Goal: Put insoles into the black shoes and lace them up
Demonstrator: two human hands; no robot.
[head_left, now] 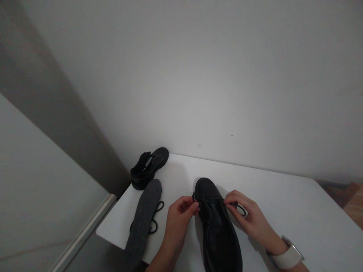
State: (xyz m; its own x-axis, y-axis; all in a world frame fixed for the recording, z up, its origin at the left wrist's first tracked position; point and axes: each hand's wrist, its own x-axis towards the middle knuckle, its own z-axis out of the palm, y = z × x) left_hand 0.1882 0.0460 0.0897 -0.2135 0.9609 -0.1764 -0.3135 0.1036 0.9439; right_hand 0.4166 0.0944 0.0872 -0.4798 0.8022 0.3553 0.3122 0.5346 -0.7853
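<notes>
A black leather shoe (219, 230) stands on the white table in front of me, its toe pointing away and its opening towards me. My left hand (183, 213) is closed in a pinch at the left edge of the shoe, by the lacing flap. On the other side, the fingers of my right hand (245, 211) pinch a black shoelace (241, 208) close to the shoe, and a loop of it curves out beside them. Whether the left fingertips hold lace or only the flap is hard to make out.
A second black shoe (150, 166) rests at the table's far left corner. Nearer me lies a long grey fabric piece (144, 215), like a sock or insole, over a loose black lace (154, 226). The white table (283, 204) meets a pale wall (198, 94).
</notes>
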